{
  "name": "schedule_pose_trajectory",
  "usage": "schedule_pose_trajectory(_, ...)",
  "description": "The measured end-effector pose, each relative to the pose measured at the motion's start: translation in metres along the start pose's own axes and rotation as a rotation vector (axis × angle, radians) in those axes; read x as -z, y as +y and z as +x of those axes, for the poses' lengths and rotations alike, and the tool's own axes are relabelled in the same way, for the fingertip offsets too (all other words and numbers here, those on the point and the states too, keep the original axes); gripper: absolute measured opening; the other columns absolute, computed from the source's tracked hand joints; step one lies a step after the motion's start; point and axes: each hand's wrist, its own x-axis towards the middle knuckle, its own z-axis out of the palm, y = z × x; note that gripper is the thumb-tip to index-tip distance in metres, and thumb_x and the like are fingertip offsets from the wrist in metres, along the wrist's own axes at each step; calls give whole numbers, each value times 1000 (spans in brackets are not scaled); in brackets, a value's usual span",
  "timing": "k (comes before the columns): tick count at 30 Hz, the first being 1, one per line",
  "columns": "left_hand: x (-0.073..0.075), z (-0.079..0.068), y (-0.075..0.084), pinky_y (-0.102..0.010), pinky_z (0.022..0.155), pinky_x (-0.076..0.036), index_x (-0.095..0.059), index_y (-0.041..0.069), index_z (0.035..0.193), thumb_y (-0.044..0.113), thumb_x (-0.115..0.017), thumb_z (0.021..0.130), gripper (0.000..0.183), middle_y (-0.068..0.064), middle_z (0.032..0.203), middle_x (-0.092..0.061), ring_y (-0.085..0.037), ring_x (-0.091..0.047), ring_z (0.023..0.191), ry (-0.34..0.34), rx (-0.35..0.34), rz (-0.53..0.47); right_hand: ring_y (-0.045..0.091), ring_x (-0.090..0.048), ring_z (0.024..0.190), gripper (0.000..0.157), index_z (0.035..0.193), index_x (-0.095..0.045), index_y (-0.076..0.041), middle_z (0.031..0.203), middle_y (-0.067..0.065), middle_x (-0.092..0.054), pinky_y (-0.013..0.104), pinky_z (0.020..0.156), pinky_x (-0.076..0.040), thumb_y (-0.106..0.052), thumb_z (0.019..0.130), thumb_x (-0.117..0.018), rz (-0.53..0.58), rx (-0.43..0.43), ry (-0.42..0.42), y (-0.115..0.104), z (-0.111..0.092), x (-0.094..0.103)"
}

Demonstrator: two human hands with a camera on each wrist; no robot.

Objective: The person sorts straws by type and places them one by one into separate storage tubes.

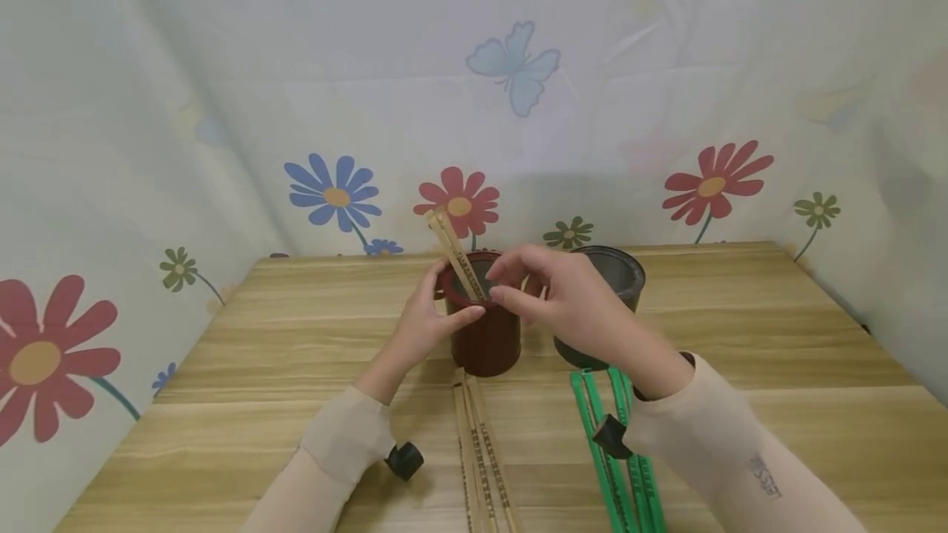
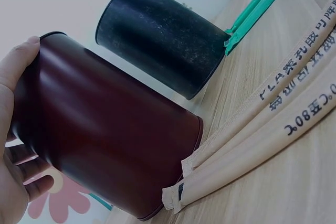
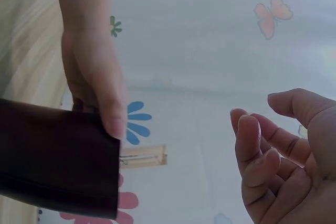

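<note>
A dark red metal can point(image 1: 485, 340) stands upright on the table, gripped at its rim by my left hand point(image 1: 424, 323). In the left wrist view the thumb lies at the can's rim and the fingers are round its far side. A tan paper-wrapped straw bundle point(image 1: 455, 253) leans out of the can's mouth to the left; how many straws it has I cannot tell. Just right of the rim, my right hand point(image 1: 563, 290) hovers with loosely bent fingers. In the right wrist view this hand point(image 3: 289, 161) has a gap between thumb and fingers and holds nothing.
Right of the red can is a black can point(image 2: 163, 38), partly behind my right hand. Several tan wrapped straws point(image 1: 485, 451) lie in front of the red can. Several green wrapped straws point(image 1: 603, 467) lie before the black one. A flowered cloth point(image 1: 415, 105) hangs behind the table.
</note>
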Motion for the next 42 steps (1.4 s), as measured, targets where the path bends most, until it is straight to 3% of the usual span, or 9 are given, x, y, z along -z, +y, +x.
schedule_pose_trajectory(6,0,0,-1,-48,107,-38,-31,12,146,32,-77,80,83,-9,137,-51,-26,-47,125,7,-7,10,6,-54,64,12,102,-67,-15,80,-5,-65,23,56,-47,-20,91,-65,18,2,-67,7,-10,-15)
schedule_pose_trajectory(12,0,-2,2,-48,107,-37,-31,12,147,25,-77,81,81,-10,136,-51,-26,-48,126,10,-2,6,4,-52,63,12,101,-66,-14,79,-6,-64,22,59,-48,-21,91,-65,19,-18,-142,16,-16,-31)
schedule_pose_trajectory(23,0,-1,1,-50,104,-40,-32,13,146,31,-79,78,85,-9,135,-52,-28,-49,122,20,9,22,3,-49,59,11,99,-66,-15,79,-8,-64,20,55,-46,-22,91,-65,21,-58,-211,30,-30,-56)
schedule_pose_trajectory(32,0,-2,1,-51,103,-41,-32,13,147,32,-79,78,86,-9,136,-52,-29,-49,122,25,16,33,-3,-38,48,5,91,-67,-16,76,-8,-66,15,47,-36,-19,89,-65,-103,-45,-274,38,-36,-80)
schedule_pose_trajectory(37,0,-2,1,-53,103,-40,-32,14,146,33,-79,78,85,-9,136,-52,-31,-49,122,24,22,25,-2,-46,57,4,88,-67,-15,76,-7,-67,16,51,-40,-19,87,-66,-156,-63,-307,43,-37,-92)
schedule_pose_trajectory(42,1,-2,1,-53,104,-40,-32,12,146,34,-79,78,86,-10,136,-52,-30,-49,122,25,0,27,1,-47,57,8,84,-67,-13,69,-8,-63,18,52,-40,-20,84,-69,-218,-142,-353,46,-39,-103)
